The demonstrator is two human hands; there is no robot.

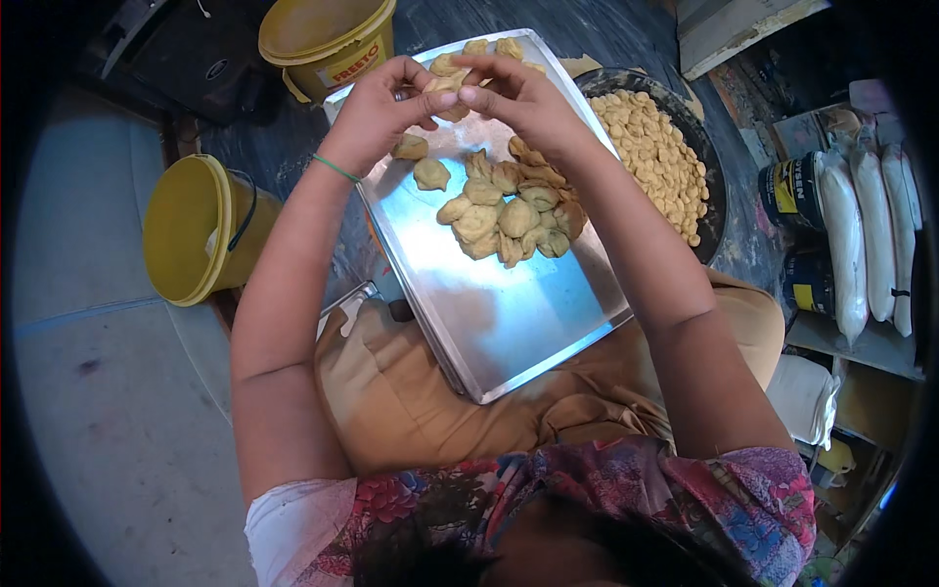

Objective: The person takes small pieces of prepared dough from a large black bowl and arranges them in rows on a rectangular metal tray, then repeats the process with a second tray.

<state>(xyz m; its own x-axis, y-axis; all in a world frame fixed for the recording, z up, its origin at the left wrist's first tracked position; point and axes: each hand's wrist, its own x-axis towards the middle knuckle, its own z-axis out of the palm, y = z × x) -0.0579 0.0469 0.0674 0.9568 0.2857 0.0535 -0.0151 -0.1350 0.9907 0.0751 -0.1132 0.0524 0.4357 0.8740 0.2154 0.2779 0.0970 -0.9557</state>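
My left hand (400, 106) and my right hand (513, 99) meet over the far part of a metal baking tray (506, 352). Between their fingertips they hold a pale dough piece (445, 84). A heap of flattened dough pieces (519, 218), some yellowish, greenish or browner, lies on the tray's middle. Two separate pieces, one of them a greenish dough piece (431, 174), lie left of the heap. Several more pieces, among them a dough piece (508, 48), sit along the far edge, partly hidden by my hands. The tray rests over my lap.
A round black pan (715, 198) full of small dough pieces (649, 158) stands to the right. One yellow bucket (323, 48) stands beyond the tray, another yellow bucket (213, 227) at the left. Shelves at the right hold long white plastic packs (843, 249) and dark cans (792, 192).
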